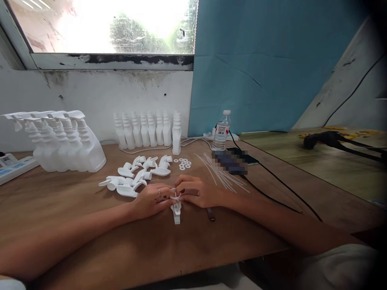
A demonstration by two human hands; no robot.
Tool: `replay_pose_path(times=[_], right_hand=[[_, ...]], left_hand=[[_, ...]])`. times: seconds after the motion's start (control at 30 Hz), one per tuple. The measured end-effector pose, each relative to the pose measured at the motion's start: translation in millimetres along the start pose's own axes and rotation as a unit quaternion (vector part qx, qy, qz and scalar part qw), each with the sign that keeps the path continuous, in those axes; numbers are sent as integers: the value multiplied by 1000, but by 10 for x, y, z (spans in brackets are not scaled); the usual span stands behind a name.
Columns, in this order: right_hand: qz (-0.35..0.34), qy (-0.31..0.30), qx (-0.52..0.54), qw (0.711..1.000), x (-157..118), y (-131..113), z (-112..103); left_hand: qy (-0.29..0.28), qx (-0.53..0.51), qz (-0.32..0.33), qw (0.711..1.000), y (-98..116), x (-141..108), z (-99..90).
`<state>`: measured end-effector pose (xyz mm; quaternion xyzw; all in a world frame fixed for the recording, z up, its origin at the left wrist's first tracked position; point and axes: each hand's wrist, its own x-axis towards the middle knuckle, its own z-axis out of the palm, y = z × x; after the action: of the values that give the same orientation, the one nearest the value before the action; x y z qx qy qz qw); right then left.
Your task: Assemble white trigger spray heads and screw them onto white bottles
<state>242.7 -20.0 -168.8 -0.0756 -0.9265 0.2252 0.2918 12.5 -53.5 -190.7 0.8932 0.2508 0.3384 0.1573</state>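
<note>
Both hands meet near the middle of the brown table (121, 249), around a small white plastic part (177, 209) that points toward me. My left hand (152, 200), with a ring on one finger, pinches its upper left side. From the right, my right hand (198, 192) closes its fingertips on the same part. Where the fingertips touch, the part's top is partly hidden. Several white spray heads (128, 190) lie in a pile just beyond my left hand. Small white rings (185, 163) are beyond my right hand, with thin white tubes (225, 175) to their right.
White bottles (145, 131) stand along the wall, with larger ones (69, 145) at the left. A clear water bottle (222, 131), a blurred-out item, a phone (252, 159) and black cables are at the right. A dark object (211, 214) lies below my right hand.
</note>
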Motion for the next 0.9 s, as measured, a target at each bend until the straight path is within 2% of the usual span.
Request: replay_pose_path(times=[0.17,0.27,0.33,0.43,0.5,0.57,0.6,0.67,0.8,0.9], right_hand=[[-44,3,-52,998,17,-62,-27],[-47,-14,-62,997,39,-84,-70],[-27,-21,-37,999,60,-76,-139],[67,40,-76,994,80,-14,-323],[188,64,-189,962,69,60,-484],[324,17,-308,894,30,155,-642],[383,-17,-342,858,1,207,-709],[458,-62,-360,811,-68,317,-807],[534,-120,-315,775,-177,489,-875],[566,-163,-266,763,-195,531,-877]], left_hand=[[9,-6,4,1000,11,-9,10],[-6,22,-12,1000,9,-19,14],[-17,44,-43,998,11,-21,12],[-16,50,-94,994,27,-11,10],[-16,43,-99,994,45,0,14],[-13,31,-85,996,58,11,23],[-12,23,-77,997,62,17,28],[-4,8,-66,998,61,27,37],[-1,6,-58,998,49,27,37],[-15,28,-57,998,61,16,23]])
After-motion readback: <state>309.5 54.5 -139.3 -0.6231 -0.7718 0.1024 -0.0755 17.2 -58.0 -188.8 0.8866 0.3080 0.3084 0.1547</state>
